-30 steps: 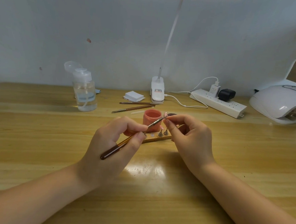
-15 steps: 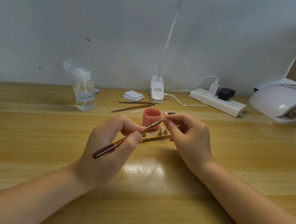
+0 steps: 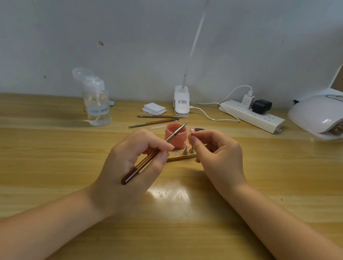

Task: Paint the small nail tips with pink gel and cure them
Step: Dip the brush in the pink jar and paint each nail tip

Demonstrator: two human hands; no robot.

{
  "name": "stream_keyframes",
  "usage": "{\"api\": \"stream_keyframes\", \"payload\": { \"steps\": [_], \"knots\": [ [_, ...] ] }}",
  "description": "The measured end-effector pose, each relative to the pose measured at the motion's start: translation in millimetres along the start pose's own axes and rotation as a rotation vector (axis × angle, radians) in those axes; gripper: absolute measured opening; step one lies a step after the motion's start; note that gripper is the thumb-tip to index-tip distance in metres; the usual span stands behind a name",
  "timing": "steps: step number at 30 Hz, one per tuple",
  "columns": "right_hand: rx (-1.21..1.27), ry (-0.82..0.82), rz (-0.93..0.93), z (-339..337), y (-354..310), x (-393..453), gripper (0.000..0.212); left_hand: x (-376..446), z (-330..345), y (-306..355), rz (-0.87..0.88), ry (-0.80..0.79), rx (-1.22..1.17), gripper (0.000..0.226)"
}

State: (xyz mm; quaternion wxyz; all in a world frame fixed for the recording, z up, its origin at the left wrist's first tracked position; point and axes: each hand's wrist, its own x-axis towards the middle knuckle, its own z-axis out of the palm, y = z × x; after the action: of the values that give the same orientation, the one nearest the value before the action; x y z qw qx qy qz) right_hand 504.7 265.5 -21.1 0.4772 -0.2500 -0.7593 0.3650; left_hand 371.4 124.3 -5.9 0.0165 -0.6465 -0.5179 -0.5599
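On the wooden table, the white curing lamp sits at the far right edge. Your left hand grasps the brush, bristles over the open pink gel jar mid-table. Your right hand pinches a small nail tip just right of the jar, above the wooden holder.

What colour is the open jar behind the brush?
Coral pink, the jar and its gel alike; the head view shows it best.
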Motion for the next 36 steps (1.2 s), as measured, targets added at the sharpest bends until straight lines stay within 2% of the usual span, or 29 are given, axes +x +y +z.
{"api": "stream_keyframes", "payload": {
  "steps": [4,7,15,26,30,36],
  "knots": [
    [-0.008,0.002,-0.003,0.8,-0.4,-1.0,0.011,-0.5,1.0,1.3,0.041,-0.005,0.04,0.02],
    [-0.005,0.003,0.001,0.9,-0.8,-0.8,0.012,-2.1,2.8,2.8,0.008,0.025,0.004,0.023],
    [-0.012,0.004,-0.027,0.3,-3.4,-1.4,0.019,-2.9,1.8,-1.4,0.006,0.001,0.008,0.019],
    [-0.021,0.004,-0.023,-1.2,-1.6,-0.2,0.015,-2.8,1.8,-2.5,0.028,0.029,-0.028,0.017],
    [-0.024,0.018,-0.034,-0.7,-1.4,0.0,0.017,-3.6,2.5,-3.7,0.012,0.007,-0.029,0.018],
    [-0.036,0.023,-0.053,-0.7,-0.8,0.0,0.018,-4.4,2.4,-2.5,-0.04,0.057,-0.036,0.018]
  ]
}}
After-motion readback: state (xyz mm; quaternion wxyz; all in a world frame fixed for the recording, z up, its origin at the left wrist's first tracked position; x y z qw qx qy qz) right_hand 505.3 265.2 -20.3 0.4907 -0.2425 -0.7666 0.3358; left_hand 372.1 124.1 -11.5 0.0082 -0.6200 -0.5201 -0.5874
